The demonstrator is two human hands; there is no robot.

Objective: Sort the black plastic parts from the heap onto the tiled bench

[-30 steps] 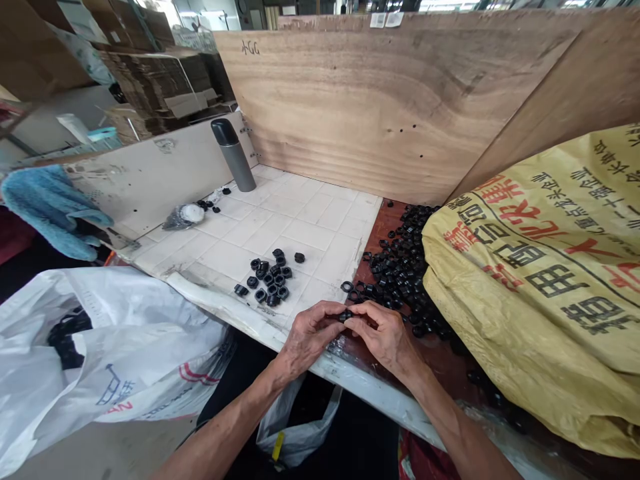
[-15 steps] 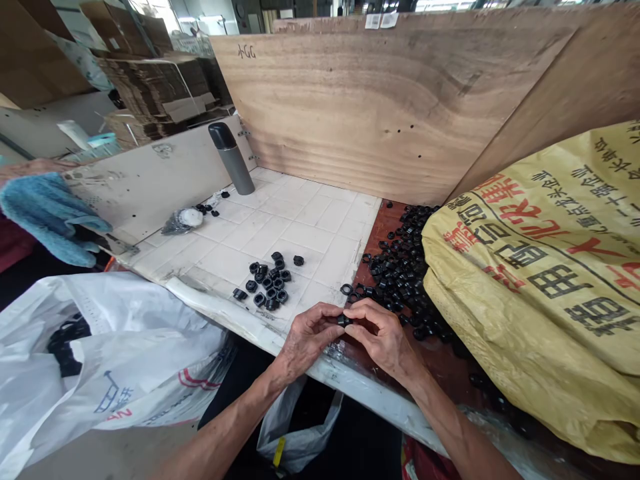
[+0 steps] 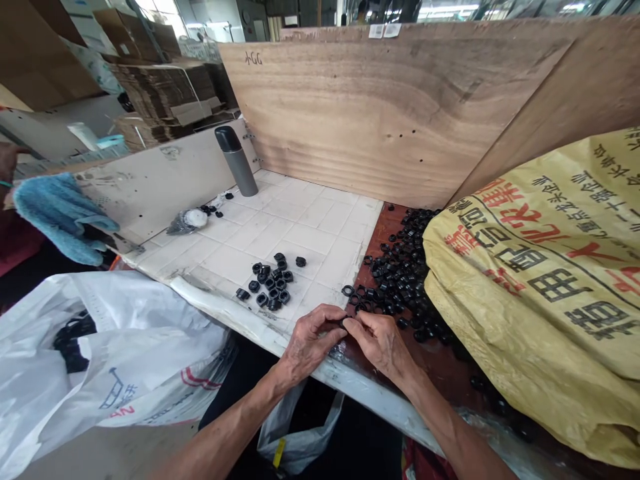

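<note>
My left hand [image 3: 311, 341] and my right hand [image 3: 381, 345] meet at the front edge of the table, fingertips pinched together. Between them is a small black plastic nut [image 3: 344, 322], mostly covered by the fingers and thumbs. Just beyond my right hand, a large heap of black plastic nuts [image 3: 395, 277] spreads over the red-brown board [image 3: 376, 248]. A smaller group of black nuts [image 3: 270, 283] lies on the white tile-patterned surface [image 3: 315, 230], ahead and left of my left hand.
A yellow printed sack [image 3: 530, 293] lies on the right. A grey thermos [image 3: 239, 167] stands near the back-left corner, by a small plastic bag [image 3: 185, 222]. Wooden boards [image 3: 390, 107] wall the back. Left are a blue cloth [image 3: 63, 213], a white sack [image 3: 145, 333] and part of another person [image 3: 9, 167].
Both hands stay at the same spot, fingers shifting around the nut. My right fingers have closed in, hiding more of it. The view has tilted slightly; the person at left has moved.
</note>
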